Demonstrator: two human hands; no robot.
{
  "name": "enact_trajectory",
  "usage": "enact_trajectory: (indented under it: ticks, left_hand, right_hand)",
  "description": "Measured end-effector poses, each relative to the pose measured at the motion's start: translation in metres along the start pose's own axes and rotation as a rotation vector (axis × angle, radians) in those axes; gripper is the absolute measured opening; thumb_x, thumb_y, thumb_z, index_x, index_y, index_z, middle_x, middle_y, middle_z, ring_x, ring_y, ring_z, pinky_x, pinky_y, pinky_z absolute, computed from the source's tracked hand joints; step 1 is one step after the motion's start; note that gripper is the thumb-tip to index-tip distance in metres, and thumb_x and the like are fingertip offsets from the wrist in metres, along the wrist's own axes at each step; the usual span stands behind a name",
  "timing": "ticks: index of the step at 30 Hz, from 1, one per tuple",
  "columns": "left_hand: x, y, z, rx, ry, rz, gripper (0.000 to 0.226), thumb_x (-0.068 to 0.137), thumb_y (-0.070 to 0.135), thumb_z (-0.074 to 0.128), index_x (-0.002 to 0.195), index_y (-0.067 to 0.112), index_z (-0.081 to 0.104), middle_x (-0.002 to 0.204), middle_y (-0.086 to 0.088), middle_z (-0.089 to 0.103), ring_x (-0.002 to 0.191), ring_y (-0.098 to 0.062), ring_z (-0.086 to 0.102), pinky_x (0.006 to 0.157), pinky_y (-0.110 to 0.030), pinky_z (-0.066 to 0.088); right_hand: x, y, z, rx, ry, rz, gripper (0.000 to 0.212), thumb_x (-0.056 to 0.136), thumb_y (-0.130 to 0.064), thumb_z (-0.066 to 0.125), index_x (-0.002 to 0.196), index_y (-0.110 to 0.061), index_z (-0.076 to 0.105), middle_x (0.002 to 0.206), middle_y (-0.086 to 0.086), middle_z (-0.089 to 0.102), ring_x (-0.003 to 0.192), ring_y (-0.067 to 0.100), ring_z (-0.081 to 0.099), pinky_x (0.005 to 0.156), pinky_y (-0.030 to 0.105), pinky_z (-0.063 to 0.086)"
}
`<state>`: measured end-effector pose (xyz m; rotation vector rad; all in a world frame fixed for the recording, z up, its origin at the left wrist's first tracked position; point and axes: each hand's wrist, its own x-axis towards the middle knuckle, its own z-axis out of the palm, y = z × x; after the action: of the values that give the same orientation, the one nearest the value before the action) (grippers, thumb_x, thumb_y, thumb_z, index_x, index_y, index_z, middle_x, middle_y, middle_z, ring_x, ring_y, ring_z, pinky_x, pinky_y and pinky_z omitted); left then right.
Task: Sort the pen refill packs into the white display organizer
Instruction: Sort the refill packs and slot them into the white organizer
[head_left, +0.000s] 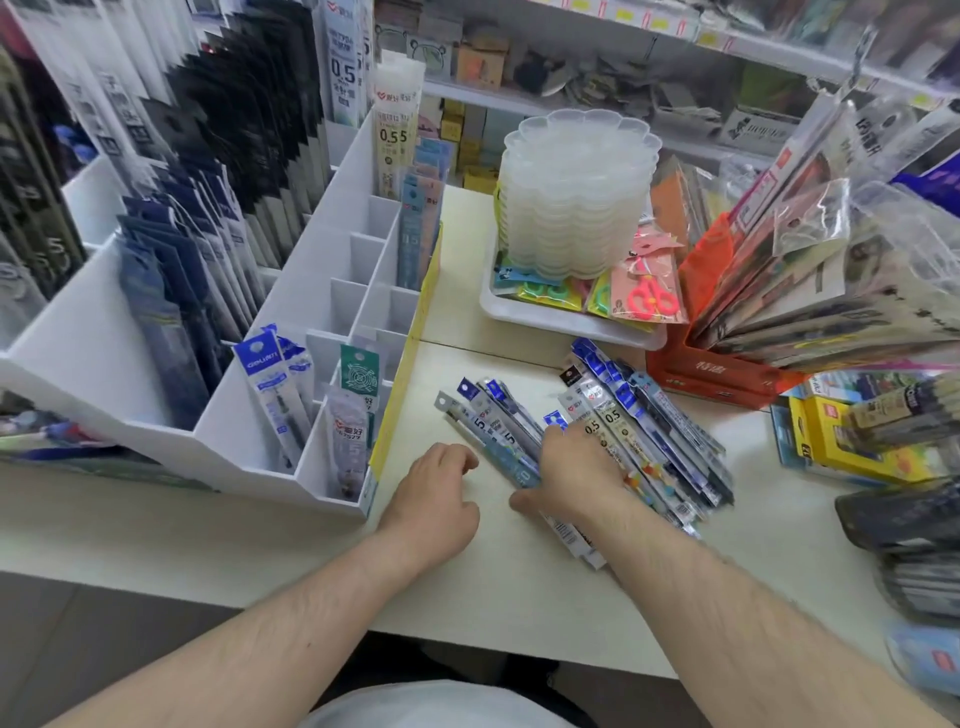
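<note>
**Refill sorting: packs loose on counter, organizer part-filled**

Landmark = white display organizer (291, 291), stepped, many slots, on the pale counter (467, 571).

- Pen refill packs (623, 441): fanned heap lying flat on counter, just right of organizer's front corner. Hang-tab ends point up and away from the person, printed faces up. Prob. spread so labels (0.5 etc.) can be read before picking.
- R hand (571, 473): palm down on heap's near-left part, fingers over packs, thumb out toward the L hand. Covers or gathers packs; can't tell if any pack is pinched, since the fingertips are hidden.
- L hand (436, 488): on bare counter between organizer front and heap, fingers loosely curled, holds nothing. Looks like it waits or braces.
- Organizer front slots: a few packs upright, incl. blue-header pack (265, 374) and green-header pack (359, 371). Mid slots right of those look vacant. Rear-left rows packed dense w/ dark packs.
- Right of organizer, beyond heap: stack of clear scalloped trays (576, 192) on white tray (545, 322) w/ kids' scissors; red box (717, 374) farther right.

Judgement: early-mid stage, most of heap unsorted.
</note>
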<state>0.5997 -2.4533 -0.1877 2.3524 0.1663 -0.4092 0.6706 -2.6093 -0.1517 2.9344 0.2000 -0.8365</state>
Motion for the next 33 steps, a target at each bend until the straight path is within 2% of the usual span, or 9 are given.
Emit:
enact_trajectory:
  ticks: [6,10,14,18,21,24,30,31,33]
  left_hand:
    - [-0.002,0.004,0.002,-0.032,0.000,-0.047,0.044,0.083,0.006,0.054,0.126,0.015,0.051,0.126,-0.002,0.050,0.120,-0.020,0.048,0.101,-0.030,0.039]
    - [0.001,0.010,0.003,-0.082,0.000,-0.077,0.043,0.084,0.006,0.054,0.126,0.015,0.051,0.121,0.001,0.053,0.112,-0.019,0.052,0.096,-0.029,0.042]
    - [0.006,0.014,0.006,-0.260,0.028,-0.152,0.033,0.084,0.005,0.055,0.113,0.021,0.053,0.112,0.002,0.058,0.095,-0.018,0.057,0.083,-0.028,0.047]
    - [0.015,0.033,0.001,-0.567,0.052,-0.243,0.023,0.088,0.004,0.057,0.101,0.024,0.054,0.104,0.002,0.064,0.077,-0.014,0.058,0.062,-0.023,0.046]
    - [0.024,0.059,-0.018,-0.810,0.049,-0.220,0.016,0.094,0.014,0.061,0.106,0.023,0.056,0.116,-0.007,0.066,0.091,-0.017,0.062,0.075,-0.031,0.049]
    - [0.030,0.086,-0.047,-0.948,0.016,-0.087,0.039,0.086,0.036,0.065,0.120,0.021,0.055,0.120,0.001,0.064,0.110,-0.016,0.063,0.093,-0.037,0.049]
    - [0.029,0.104,-0.068,-0.972,0.100,0.234,0.045,0.070,0.017,0.072,0.112,0.020,0.056,0.101,0.009,0.068,0.092,0.002,0.065,0.081,-0.016,0.050]
    - [0.029,0.100,-0.065,-0.932,0.116,0.241,0.050,0.066,0.018,0.077,0.111,0.024,0.055,0.099,0.012,0.070,0.093,0.002,0.065,0.081,-0.016,0.050]
    - [0.030,0.090,-0.058,-0.892,0.130,0.224,0.054,0.064,0.012,0.083,0.108,0.026,0.055,0.094,0.019,0.072,0.093,0.004,0.066,0.081,-0.015,0.050]
  right_hand:
    - [-0.001,-0.007,0.006,-0.002,0.046,-0.118,0.030,0.090,-0.017,0.060,0.117,-0.010,0.050,0.118,0.013,0.059,0.108,0.033,0.060,0.077,0.033,0.044]
    - [0.012,0.013,-0.004,0.173,0.028,-0.070,0.024,0.085,-0.011,0.061,0.107,-0.012,0.052,0.096,0.006,0.060,0.092,0.028,0.062,0.068,0.033,0.050]
    - [0.023,0.037,-0.024,0.656,-0.035,-0.031,0.020,0.081,-0.011,0.069,0.095,-0.016,0.056,0.083,0.003,0.061,0.070,0.016,0.062,0.048,0.022,0.049]
    - [0.021,0.046,-0.048,1.100,0.054,-0.046,0.019,0.077,-0.001,0.073,0.093,-0.009,0.065,0.083,0.009,0.066,0.071,0.022,0.063,0.058,0.025,0.051]
    - [0.012,0.036,-0.065,1.285,0.185,-0.143,0.022,0.076,0.004,0.072,0.086,-0.014,0.066,0.081,0.006,0.069,0.068,0.016,0.066,0.062,0.029,0.054]
    - [-0.002,0.017,-0.077,1.368,0.357,-0.275,0.028,0.076,0.006,0.071,0.090,-0.017,0.064,0.078,-0.002,0.069,0.066,0.002,0.066,0.061,0.021,0.056]
    - [-0.014,-0.026,-0.063,1.574,0.521,-0.468,0.029,0.064,-0.016,0.070,0.092,-0.021,0.065,0.078,-0.008,0.069,0.074,0.013,0.063,0.068,0.030,0.053]
    - [-0.013,-0.028,-0.059,1.581,0.520,-0.493,0.030,0.067,-0.011,0.070,0.093,-0.026,0.068,0.076,-0.010,0.068,0.073,0.009,0.062,0.067,0.024,0.053]
    - [-0.016,-0.033,-0.050,1.565,0.432,-0.455,0.066,0.077,0.007,0.068,0.092,-0.057,0.065,0.080,-0.025,0.068,0.074,-0.004,0.063,0.069,0.012,0.051]
